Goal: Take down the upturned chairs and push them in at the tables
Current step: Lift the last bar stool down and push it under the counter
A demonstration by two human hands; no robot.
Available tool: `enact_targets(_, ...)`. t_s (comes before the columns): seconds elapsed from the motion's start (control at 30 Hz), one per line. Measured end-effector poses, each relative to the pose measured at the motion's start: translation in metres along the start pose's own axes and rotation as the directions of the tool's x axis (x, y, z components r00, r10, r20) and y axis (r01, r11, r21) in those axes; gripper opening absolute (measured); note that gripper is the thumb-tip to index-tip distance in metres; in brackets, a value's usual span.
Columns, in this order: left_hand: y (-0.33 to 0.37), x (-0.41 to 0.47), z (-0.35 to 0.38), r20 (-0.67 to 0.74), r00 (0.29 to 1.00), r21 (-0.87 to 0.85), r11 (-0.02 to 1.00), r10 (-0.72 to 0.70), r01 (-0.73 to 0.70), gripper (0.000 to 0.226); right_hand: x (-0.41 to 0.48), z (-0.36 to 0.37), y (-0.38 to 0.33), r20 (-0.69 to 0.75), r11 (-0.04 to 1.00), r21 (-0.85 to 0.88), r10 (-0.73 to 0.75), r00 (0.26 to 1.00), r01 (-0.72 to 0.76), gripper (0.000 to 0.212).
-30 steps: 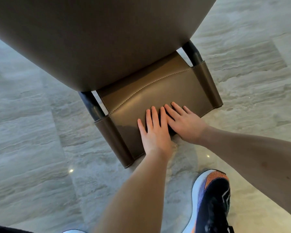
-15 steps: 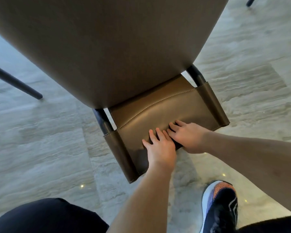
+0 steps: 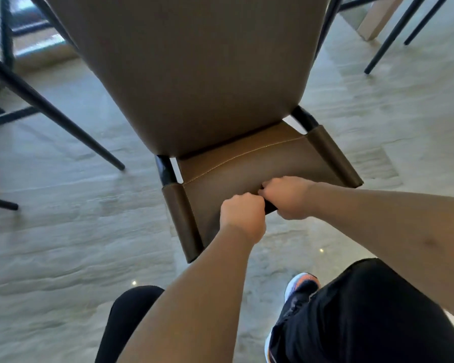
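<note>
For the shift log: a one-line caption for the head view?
Left hand and right hand grip the brown chair by its backrest, above pale floor.

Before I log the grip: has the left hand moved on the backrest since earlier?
Yes. The left hand slid back from the backrest seam toward the near edge, fingers curled.

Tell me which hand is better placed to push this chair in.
Right, narrowly. The right hand grips the near edge of the backrest about midway between its posts. The left hand grips the same edge beside it, toward the left post. Using both looks steadier.
</note>
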State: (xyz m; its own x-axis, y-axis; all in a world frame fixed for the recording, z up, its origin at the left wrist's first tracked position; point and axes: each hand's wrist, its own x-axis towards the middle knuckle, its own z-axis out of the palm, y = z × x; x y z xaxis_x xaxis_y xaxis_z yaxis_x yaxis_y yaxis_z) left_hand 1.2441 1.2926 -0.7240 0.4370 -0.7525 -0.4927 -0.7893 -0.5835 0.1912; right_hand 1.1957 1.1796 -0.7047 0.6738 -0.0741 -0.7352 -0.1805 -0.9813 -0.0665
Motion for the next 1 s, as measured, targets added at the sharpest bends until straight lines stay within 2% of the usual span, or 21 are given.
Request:
enact_targets(0.1,0.006,-0.031,-0.054,0.036,0.999,-0.007,1.0,-0.01,0.01,0.014,-0.047,-0.048,-0.008,0.03,0.999,0.031,0.009,1.0,-0.01,0.024)
enact_targets(0.23,0.013,-0.067,-0.127,0.123,0.992,-0.061,0.998,-0.004,0.011,0.005,-0.105,-0.109,-0.019,0.057,0.999,0.054,-0.005,0.998,0.002,0.019)
enact_targets(0.37,0.02,-0.101,-0.195,0.188,0.982,-0.096,0.995,-0.005,0.023,0.013,-0.156,-0.167,-0.024,0.073,0.999,0.042,-0.014,0.997,0.011,0.013)
enact_targets(0.43,0.022,-0.112,-0.233,0.223,0.975,-0.117,0.992,-0.016,0.043,0.018,-0.174,-0.198,-0.023,0.075,0.999,0.041,-0.02,0.997,0.017,0.014)
enact_targets(0.5,0.024,-0.121,-0.269,0.256,0.967,-0.148,0.987,-0.017,0.057,0.014,-0.192,-0.228,-0.022,0.095,0.999,0.044,-0.034,0.995,0.03,0.015)
enact_targets(0.63,0.02,-0.14,-0.338,0.269,0.962,-0.196,0.975,-0.048,0.104,0.012,-0.22,-0.291,-0.027,0.123,0.998,-0.022,-0.055,0.991,0.058,0.018)
enact_targets(0.83,0.0,-0.137,-0.427,0.208,0.971,-0.204,0.965,-0.12,0.163,0.024,-0.235,-0.382,-0.023,0.05,0.992,-0.097,-0.071,0.996,0.076,0.015)
enact_targets(0.93,-0.011,-0.128,-0.458,0.167,0.979,-0.203,0.968,-0.113,0.146,0.038,-0.234,-0.42,-0.017,0.061,0.988,-0.14,-0.052,0.997,0.06,0.017)
enact_targets(1.0,-0.023,-0.12,-0.479,0.153,0.985,-0.207,0.972,-0.082,0.113,0.037,-0.231,-0.445,-0.013,0.053,0.985,-0.17,-0.034,0.998,0.043,0.018)
